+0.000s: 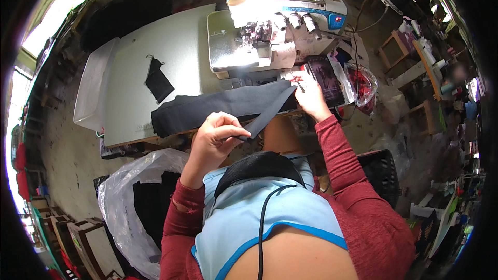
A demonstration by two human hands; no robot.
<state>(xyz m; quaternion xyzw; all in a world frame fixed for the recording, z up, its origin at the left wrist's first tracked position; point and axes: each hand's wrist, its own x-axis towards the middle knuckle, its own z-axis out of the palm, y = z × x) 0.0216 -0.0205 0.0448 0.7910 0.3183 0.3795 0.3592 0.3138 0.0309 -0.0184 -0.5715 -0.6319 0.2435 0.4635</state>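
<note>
Black cloth (207,106) lies along the desk (129,85) before the machine (311,2). Left grip (220,134): pinching the near end of a strip (272,112). Right grip (312,96): around apparent red snips (296,79) at its far end. Work seemingly midway; whether the strip is severed cannot be told.

Pass: tbl (127,85) L of blk pc (159,84) | Obst: blk cloth (207,105) nr edge, sew-mach (316,4) fwd

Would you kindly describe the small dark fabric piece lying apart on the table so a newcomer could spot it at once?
Find the white sewing machine, then the pale tabletop to its left. There lies the small dark fabric piece, just beyond the larger dark cloth. Unlike that cloth, it is much smaller and has a stringy far end.
</note>
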